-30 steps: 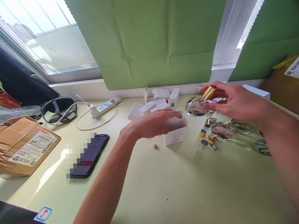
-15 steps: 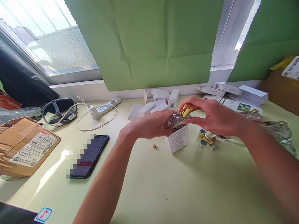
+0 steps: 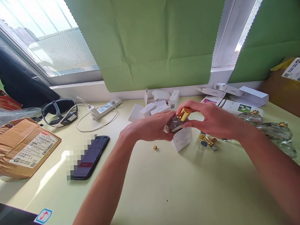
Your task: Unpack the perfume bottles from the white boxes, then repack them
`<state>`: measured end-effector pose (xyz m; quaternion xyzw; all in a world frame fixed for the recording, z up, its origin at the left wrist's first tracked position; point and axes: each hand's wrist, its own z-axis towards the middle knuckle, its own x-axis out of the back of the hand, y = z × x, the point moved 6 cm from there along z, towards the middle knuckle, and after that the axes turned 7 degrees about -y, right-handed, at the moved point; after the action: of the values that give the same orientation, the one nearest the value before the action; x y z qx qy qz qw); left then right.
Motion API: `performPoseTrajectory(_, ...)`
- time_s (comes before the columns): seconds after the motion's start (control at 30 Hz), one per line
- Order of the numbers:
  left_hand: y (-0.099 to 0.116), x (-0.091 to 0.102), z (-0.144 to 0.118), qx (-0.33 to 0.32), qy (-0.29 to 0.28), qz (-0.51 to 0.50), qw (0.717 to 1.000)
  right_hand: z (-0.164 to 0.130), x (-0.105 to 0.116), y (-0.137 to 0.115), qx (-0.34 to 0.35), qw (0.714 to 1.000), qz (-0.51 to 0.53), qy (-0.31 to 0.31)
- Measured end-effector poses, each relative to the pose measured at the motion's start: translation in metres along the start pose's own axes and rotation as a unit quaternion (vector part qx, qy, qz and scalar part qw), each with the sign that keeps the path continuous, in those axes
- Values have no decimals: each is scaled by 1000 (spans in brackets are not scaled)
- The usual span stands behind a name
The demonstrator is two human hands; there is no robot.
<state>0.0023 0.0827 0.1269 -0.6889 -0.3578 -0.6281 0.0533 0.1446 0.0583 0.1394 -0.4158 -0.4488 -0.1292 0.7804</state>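
Observation:
A clear glass perfume bottle (image 3: 174, 124) with a shiny gold cap (image 3: 185, 114) is held tilted above the table, the cap pointing up and to the right. My left hand (image 3: 150, 126) is closed around the glass body from the left. From the right, my right hand (image 3: 212, 116) has its thumb and fingers closed about the gold cap. Below the bottle is a small white box (image 3: 183, 140) with printed text, partly hidden; whether a finger touches it, I cannot tell. A tiny gold piece (image 3: 155, 147) lies left of the box. Gold sprayer parts (image 3: 210, 142) lie to its right.
Several clear glass bottles (image 3: 276, 132) stand at the right, partly behind my forearm. White cartons (image 3: 153, 107) line the windowsill side. At the left are a phone (image 3: 93, 158), a brown parcel (image 3: 24, 149), a power strip (image 3: 106, 108) and a black head strap (image 3: 59, 111).
The white box below the bottle has shifted right and tilted. My right hand and the gold cap have moved slightly left and down, while my left hand stays nearly in place.

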Motion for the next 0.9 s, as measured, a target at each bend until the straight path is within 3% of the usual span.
performPoseTrajectory(0.4, 10, 0, 4, -14, -2, -7, 1000, -4, -1, -1, -22, 997, -42, -64)
performPoseTrajectory(0.77, 4, 1, -1, 41, 16, 6, 999, -2, -6, -1, -14, 996, -26, -88)
performPoseTrajectory(0.9, 7, 0, -1, 31, 20, 7, 999, -1, -7, 4, -22, 994, -38, -98)
